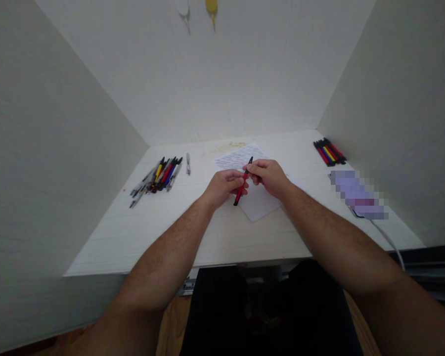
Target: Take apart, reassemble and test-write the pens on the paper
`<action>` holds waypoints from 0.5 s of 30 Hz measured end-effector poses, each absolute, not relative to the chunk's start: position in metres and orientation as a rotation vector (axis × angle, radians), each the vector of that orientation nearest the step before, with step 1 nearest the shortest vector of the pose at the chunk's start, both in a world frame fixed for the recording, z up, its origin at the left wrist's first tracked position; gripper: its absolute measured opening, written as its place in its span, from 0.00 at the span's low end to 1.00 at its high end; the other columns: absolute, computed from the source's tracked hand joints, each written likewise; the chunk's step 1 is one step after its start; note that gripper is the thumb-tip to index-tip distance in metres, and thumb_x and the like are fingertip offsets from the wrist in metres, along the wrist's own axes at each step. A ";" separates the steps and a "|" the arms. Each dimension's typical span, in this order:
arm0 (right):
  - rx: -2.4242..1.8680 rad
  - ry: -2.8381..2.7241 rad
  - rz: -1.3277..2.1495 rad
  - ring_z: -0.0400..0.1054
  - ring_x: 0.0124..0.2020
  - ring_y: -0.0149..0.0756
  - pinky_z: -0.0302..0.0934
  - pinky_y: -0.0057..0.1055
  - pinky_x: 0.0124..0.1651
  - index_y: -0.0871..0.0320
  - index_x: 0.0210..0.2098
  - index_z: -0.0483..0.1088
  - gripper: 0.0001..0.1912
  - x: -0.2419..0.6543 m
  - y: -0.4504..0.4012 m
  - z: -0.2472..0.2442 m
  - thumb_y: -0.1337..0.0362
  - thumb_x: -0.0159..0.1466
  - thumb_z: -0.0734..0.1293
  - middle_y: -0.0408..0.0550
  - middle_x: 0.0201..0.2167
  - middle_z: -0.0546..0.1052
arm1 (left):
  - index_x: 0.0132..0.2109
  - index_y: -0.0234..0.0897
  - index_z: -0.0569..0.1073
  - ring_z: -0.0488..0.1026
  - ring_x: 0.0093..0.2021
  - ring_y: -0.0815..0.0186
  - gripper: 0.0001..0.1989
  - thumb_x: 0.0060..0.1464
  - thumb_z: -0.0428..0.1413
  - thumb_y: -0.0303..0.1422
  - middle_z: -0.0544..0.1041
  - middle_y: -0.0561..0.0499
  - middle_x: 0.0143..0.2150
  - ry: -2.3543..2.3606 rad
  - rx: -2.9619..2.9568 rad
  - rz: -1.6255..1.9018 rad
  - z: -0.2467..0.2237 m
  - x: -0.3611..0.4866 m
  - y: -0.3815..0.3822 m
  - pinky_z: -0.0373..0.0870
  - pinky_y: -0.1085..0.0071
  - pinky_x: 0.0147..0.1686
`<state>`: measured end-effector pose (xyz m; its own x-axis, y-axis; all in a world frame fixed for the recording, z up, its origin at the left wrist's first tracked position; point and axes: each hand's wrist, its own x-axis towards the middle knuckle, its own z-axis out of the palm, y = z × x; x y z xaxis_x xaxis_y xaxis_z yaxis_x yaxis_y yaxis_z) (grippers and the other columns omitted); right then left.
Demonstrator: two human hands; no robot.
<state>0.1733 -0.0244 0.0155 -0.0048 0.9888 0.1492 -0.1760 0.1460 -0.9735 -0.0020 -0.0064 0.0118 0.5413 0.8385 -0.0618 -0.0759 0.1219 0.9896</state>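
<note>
A red pen with black ends is held slantwise between my two hands, above the paper. My left hand grips its middle between thumb and fingers. Pinched around its upper part, near the black tip, are the thumb and fingers of my right hand. Beneath the hands lies a blank pale sheet or pad, partly hidden by them. Behind it rests a paper with handwriting.
On the left is a loose pile of pens, with one clear pen apart. A row of coloured pens lies at right, near a blurred phone with a white cable. Walls enclose the desk on three sides.
</note>
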 end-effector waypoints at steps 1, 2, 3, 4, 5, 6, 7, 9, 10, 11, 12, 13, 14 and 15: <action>-0.966 -1.155 1.181 0.58 0.16 0.24 0.50 0.26 0.19 0.59 0.23 0.72 0.15 0.174 -0.024 0.015 0.54 0.52 0.75 0.40 0.16 0.68 | 0.43 0.30 0.75 0.78 0.27 0.64 0.21 0.45 0.68 0.39 0.81 0.46 0.32 0.755 1.281 0.771 0.012 -0.002 -0.006 0.75 0.68 0.30; -0.964 -1.127 1.165 0.57 0.16 0.24 0.50 0.26 0.19 0.59 0.23 0.72 0.15 0.175 -0.023 0.015 0.54 0.52 0.75 0.40 0.16 0.69 | 0.43 0.30 0.76 0.79 0.29 0.64 0.21 0.45 0.67 0.40 0.81 0.45 0.34 0.751 1.282 0.775 0.012 -0.002 -0.006 0.75 0.67 0.32; -0.960 -1.078 1.145 0.57 0.16 0.24 0.50 0.25 0.19 0.59 0.24 0.71 0.16 0.176 -0.021 0.016 0.54 0.52 0.75 0.40 0.17 0.69 | 0.44 0.30 0.76 0.79 0.31 0.63 0.22 0.46 0.67 0.41 0.81 0.44 0.35 0.747 1.282 0.784 0.012 -0.002 -0.006 0.75 0.66 0.34; -0.956 -1.015 1.121 0.57 0.16 0.23 0.50 0.25 0.18 0.59 0.24 0.71 0.16 0.179 -0.020 0.017 0.54 0.52 0.75 0.40 0.17 0.69 | 0.44 0.30 0.77 0.80 0.32 0.63 0.22 0.47 0.67 0.42 0.82 0.43 0.37 0.742 1.281 0.799 0.013 -0.002 -0.006 0.75 0.66 0.35; -0.953 -0.944 1.095 0.56 0.16 0.23 0.50 0.24 0.18 0.58 0.25 0.71 0.16 0.183 -0.018 0.019 0.53 0.53 0.75 0.39 0.18 0.69 | 0.44 0.29 0.77 0.80 0.33 0.62 0.23 0.47 0.66 0.43 0.82 0.42 0.38 0.736 1.277 0.821 0.013 -0.002 -0.005 0.75 0.67 0.35; -0.950 -0.871 1.067 0.56 0.17 0.22 0.50 0.24 0.18 0.58 0.26 0.71 0.15 0.187 -0.016 0.021 0.53 0.53 0.75 0.39 0.18 0.69 | 0.43 0.29 0.78 0.80 0.34 0.62 0.23 0.46 0.67 0.43 0.82 0.41 0.38 0.733 1.267 0.841 0.013 -0.002 -0.005 0.75 0.67 0.35; -0.946 -0.808 1.046 0.56 0.17 0.22 0.51 0.23 0.18 0.58 0.27 0.71 0.15 0.191 -0.014 0.023 0.53 0.54 0.74 0.38 0.19 0.69 | 0.43 0.29 0.78 0.80 0.34 0.62 0.23 0.45 0.67 0.43 0.82 0.41 0.38 0.727 1.253 0.862 0.013 -0.003 -0.004 0.75 0.67 0.34; -0.921 -0.726 1.024 0.57 0.17 0.21 0.51 0.22 0.18 0.58 0.27 0.70 0.15 0.198 -0.012 0.026 0.53 0.56 0.73 0.37 0.20 0.69 | 0.45 0.31 0.78 0.80 0.36 0.60 0.23 0.43 0.68 0.40 0.82 0.42 0.39 0.691 1.229 0.884 0.013 -0.003 -0.003 0.76 0.67 0.36; -0.904 -0.708 1.024 0.57 0.17 0.21 0.51 0.21 0.18 0.58 0.27 0.69 0.14 0.200 -0.011 0.027 0.54 0.56 0.73 0.37 0.20 0.68 | 0.46 0.32 0.78 0.81 0.36 0.60 0.23 0.42 0.69 0.39 0.83 0.43 0.39 0.678 1.231 0.894 0.013 -0.003 -0.003 0.76 0.66 0.37; -0.889 -0.702 1.028 0.57 0.17 0.21 0.51 0.21 0.18 0.58 0.27 0.69 0.14 0.201 -0.010 0.028 0.55 0.57 0.73 0.37 0.20 0.68 | 0.46 0.33 0.78 0.81 0.36 0.61 0.23 0.42 0.69 0.38 0.83 0.43 0.40 0.674 1.240 0.906 0.012 -0.003 -0.002 0.76 0.66 0.38; -0.878 -0.707 1.038 0.57 0.17 0.21 0.51 0.21 0.18 0.58 0.27 0.69 0.14 0.201 -0.010 0.028 0.55 0.57 0.73 0.36 0.20 0.68 | 0.46 0.33 0.79 0.81 0.36 0.61 0.23 0.42 0.69 0.37 0.83 0.43 0.40 0.678 1.252 0.921 0.012 -0.003 -0.002 0.76 0.66 0.38; -0.872 -0.717 1.051 0.57 0.17 0.21 0.51 0.21 0.19 0.58 0.27 0.69 0.14 0.200 -0.011 0.028 0.55 0.57 0.73 0.36 0.20 0.68 | 0.46 0.33 0.79 0.80 0.35 0.62 0.22 0.43 0.69 0.38 0.83 0.44 0.40 0.689 1.267 0.935 0.011 -0.003 -0.002 0.76 0.66 0.38; -0.868 -0.728 1.066 0.57 0.17 0.21 0.51 0.21 0.19 0.58 0.27 0.69 0.13 0.198 -0.011 0.027 0.56 0.57 0.73 0.36 0.20 0.69 | 0.45 0.33 0.79 0.80 0.34 0.63 0.22 0.43 0.69 0.38 0.83 0.44 0.40 0.703 1.280 0.950 0.011 -0.003 -0.001 0.76 0.66 0.39; -0.865 -0.739 1.080 0.58 0.17 0.21 0.51 0.21 0.19 0.58 0.28 0.69 0.13 0.196 -0.012 0.026 0.56 0.58 0.73 0.36 0.20 0.69 | 0.45 0.33 0.78 0.80 0.33 0.63 0.22 0.43 0.69 0.38 0.83 0.44 0.39 0.715 1.291 0.963 0.010 -0.003 -0.001 0.77 0.66 0.39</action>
